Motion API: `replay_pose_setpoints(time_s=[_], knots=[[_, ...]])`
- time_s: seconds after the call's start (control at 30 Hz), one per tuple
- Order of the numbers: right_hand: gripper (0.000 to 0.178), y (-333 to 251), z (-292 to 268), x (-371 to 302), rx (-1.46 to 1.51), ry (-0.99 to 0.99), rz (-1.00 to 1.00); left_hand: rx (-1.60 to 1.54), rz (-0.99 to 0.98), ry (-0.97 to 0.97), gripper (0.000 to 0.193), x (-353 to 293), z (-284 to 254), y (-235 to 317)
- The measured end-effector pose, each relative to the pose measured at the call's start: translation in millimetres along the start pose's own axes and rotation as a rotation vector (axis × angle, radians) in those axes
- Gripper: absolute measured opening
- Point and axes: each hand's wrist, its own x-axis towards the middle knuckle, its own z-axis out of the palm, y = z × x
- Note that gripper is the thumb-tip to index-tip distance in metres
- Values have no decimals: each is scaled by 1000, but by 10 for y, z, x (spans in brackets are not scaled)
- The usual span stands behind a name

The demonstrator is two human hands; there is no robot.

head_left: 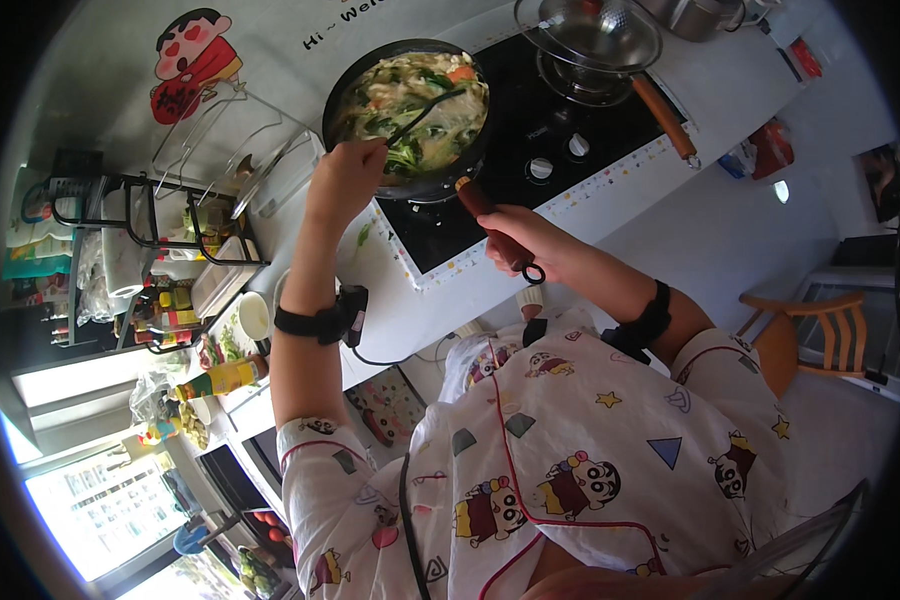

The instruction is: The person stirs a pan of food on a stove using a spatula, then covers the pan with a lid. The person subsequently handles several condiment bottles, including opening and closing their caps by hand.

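The left hand [348, 178] is clamped on a slim dark utensil [432, 103], its fingers folded around the near end, while the far end slants down into the food; whether this is a spatula or chopsticks cannot be told. That slant, coming in over the left rim, probably lets the utensil reach the middle of the food while the knuckles stay outside the worst of the heat. The right hand [532, 240] is wrapped around the brown handle [478, 203] of the dark pan [342, 88], fairly near the ring at its end, a hold that seems meant to steady the pan against the stirring arm and to keep the skin well away from hot metal. The pan sits at the left part of the black cooktop [515, 105], its handle pointing near and right, where the right arm meets it without crossing the left. Inside, the food [430, 140] is a wet mix of green leaves, pale pieces and some orange, spread almost to the wall, so a firm grip likely helps against spills. Farther right, a second pan stands with its long wooden handle [665, 120] reaching past the cooktop's near edge, presumably for easy grasping. On the white tabletop [390, 315], just left of the cooktop, lies a green scrap [363, 235]; a yellow-labelled bottle [222, 379] is farther left, apart from the burners.
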Motion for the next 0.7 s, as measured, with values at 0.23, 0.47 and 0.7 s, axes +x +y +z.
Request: replay_pose_setpoints(time_s=[0.23,0.47,0.7], knots=[[22,-22,47,-30,-8,16,3,145,24,-107,21,-488,-671,355],[23,-31,56,-38,-15,-23,3,234,21,-170,18,-811,-1119,229],[22,-29,70,-31,-31,-1,27,232,-76,1,20,-795,-650,-261]])
